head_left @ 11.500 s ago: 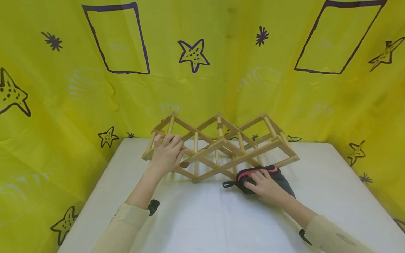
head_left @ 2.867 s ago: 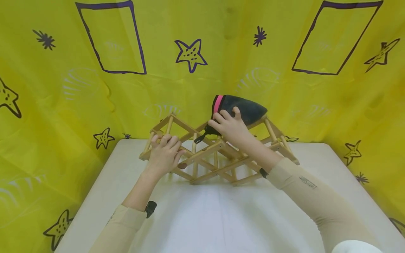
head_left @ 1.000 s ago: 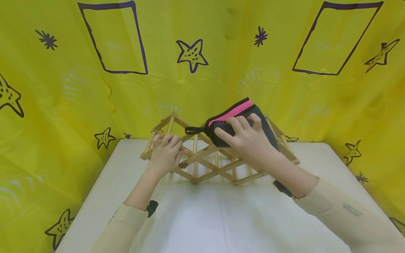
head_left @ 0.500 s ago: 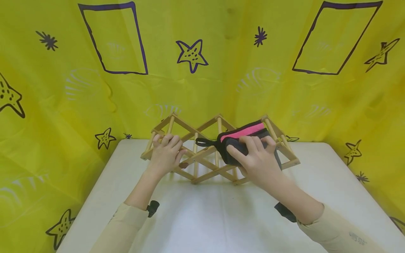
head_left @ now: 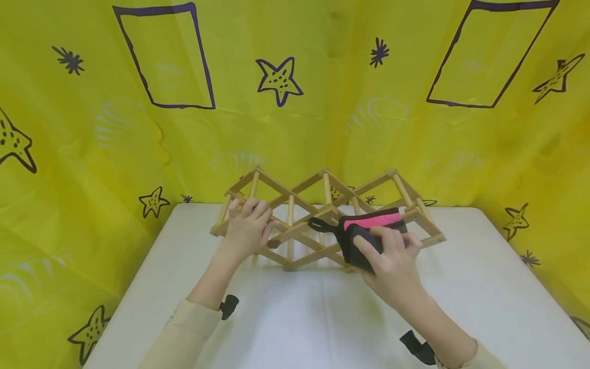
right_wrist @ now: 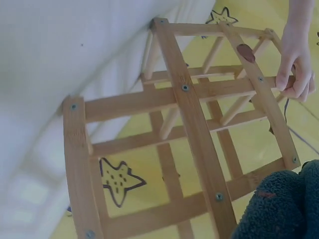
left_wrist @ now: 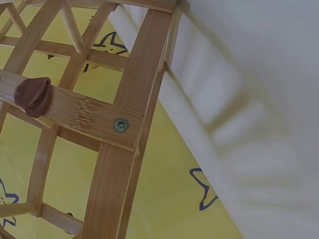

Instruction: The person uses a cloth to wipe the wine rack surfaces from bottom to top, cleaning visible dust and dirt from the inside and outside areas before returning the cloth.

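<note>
1. Head view, nearest part: beige sleeves (head_left: 177,335) come in from the bottom edge, with small black devices (head_left: 229,306) at the wrists, above a smooth white surface (head_left: 295,318).

2. On the right, the right hand (head_left: 392,259) holds a dark blue-grey cloth pouch (head_left: 361,246), with fingers and thumb spread across its near side. I judge that this wide grasp is chosen because soft cloth could fold or slip from a narrow one.

3. This pouch is before the right half of the rack, covering some slats from sight; whether it touches the wood, I cannot tell. It looks bulky and tapered, with a pink band (head_left: 373,221) between black edges, and a black loop (head_left: 315,226) pointing to the left. Right wrist view shows its nubby texture, like towelling.

4. At left, the left hand (head_left: 249,225) grips the rack with curled fingers, probably to steady this light frame.

5. The pale wooden lattice rack (right_wrist: 199,139) stands stretched out along the surface, its slats crossing in diamonds, joined by round rods and metal screws. One front slat carries a brown lump (left_wrist: 33,96), of unclear material.

6. Farthest hangs a yellow curtain (head_left: 332,133) with drawn starfish and frames.
</note>
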The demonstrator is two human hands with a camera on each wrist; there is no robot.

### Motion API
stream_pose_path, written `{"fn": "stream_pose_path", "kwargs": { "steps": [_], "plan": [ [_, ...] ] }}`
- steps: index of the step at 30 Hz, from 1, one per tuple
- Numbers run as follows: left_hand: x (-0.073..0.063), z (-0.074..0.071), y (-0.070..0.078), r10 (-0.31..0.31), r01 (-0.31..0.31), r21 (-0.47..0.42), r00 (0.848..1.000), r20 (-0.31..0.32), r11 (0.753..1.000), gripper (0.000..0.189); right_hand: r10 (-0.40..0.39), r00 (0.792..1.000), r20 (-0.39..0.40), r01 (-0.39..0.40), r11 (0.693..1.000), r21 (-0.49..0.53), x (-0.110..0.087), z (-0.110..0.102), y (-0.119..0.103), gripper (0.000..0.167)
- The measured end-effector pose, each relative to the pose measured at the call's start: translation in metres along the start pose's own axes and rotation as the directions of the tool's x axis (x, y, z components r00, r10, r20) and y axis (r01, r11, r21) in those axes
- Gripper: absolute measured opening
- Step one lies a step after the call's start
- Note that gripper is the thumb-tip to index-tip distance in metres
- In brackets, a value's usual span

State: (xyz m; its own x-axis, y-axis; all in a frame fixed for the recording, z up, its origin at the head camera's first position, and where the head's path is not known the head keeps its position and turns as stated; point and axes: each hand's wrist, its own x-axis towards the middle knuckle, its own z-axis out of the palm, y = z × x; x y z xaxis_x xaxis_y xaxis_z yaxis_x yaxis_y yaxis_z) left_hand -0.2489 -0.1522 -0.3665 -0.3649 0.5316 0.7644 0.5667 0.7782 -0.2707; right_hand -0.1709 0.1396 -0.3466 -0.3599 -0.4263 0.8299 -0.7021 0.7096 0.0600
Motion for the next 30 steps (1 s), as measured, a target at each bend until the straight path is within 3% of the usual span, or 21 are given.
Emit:
{"fn": "stream_pose_path", "kwargs": {
  "steps": [5, 8, 13, 15, 19, 25, 27, 30],
  "plan": [
    [0.005, 0.001, 0.011, 0.013, -0.014, 0.018, 1.000, 0.010, 1.000, 0.024, 0.049, 0.998, -0.037, -0.048, 0.999, 0.016, -0.008, 0.002, -0.001, 0.049],
    [0.008, 0.002, 0.018, 0.021, -0.021, 0.022, 1.000, 0.010, 1.000, 0.021, 0.058, 0.995, -0.075, -0.057, 0.998, 0.013, -0.011, 0.004, -0.004, 0.026],
    [0.012, 0.004, 0.027, 0.024, -0.024, 0.036, 1.000, 0.011, 0.999, 0.021, 0.113, 0.990, -0.091, -0.111, 0.994, 0.025, -0.016, 0.005, -0.009, 0.030],
    [0.013, 0.004, 0.030, 0.028, -0.028, 0.045, 1.000, 0.010, 0.999, 0.021, 0.132, 0.985, -0.109, -0.128, 0.991, 0.040, -0.019, 0.006, -0.012, 0.041],
    [0.015, 0.002, 0.033, 0.029, -0.030, 0.041, 1.000, 0.009, 0.999, 0.023, 0.109, 0.971, -0.213, -0.105, 0.994, 0.030, -0.022, 0.016, -0.016, 0.021],
    [0.015, -0.007, 0.034, 0.036, -0.043, 0.073, 0.994, 0.099, 0.996, 0.023, 0.118, 0.951, -0.287, -0.119, 0.993, 0.015, -0.028, 0.032, -0.026, 0.027],
    [0.012, -0.013, 0.033, 0.025, -0.034, 0.073, 0.992, 0.126, 0.997, 0.029, 0.124, 0.947, -0.296, -0.122, 0.992, 0.024, -0.029, 0.037, -0.029, 0.027],
    [0.005, -0.019, 0.029, -0.040, 0.032, 0.062, 0.992, 0.122, 0.998, 0.052, 0.125, 0.943, -0.309, -0.120, 0.992, 0.035, -0.029, 0.046, -0.033, 0.023]
  ]
}}
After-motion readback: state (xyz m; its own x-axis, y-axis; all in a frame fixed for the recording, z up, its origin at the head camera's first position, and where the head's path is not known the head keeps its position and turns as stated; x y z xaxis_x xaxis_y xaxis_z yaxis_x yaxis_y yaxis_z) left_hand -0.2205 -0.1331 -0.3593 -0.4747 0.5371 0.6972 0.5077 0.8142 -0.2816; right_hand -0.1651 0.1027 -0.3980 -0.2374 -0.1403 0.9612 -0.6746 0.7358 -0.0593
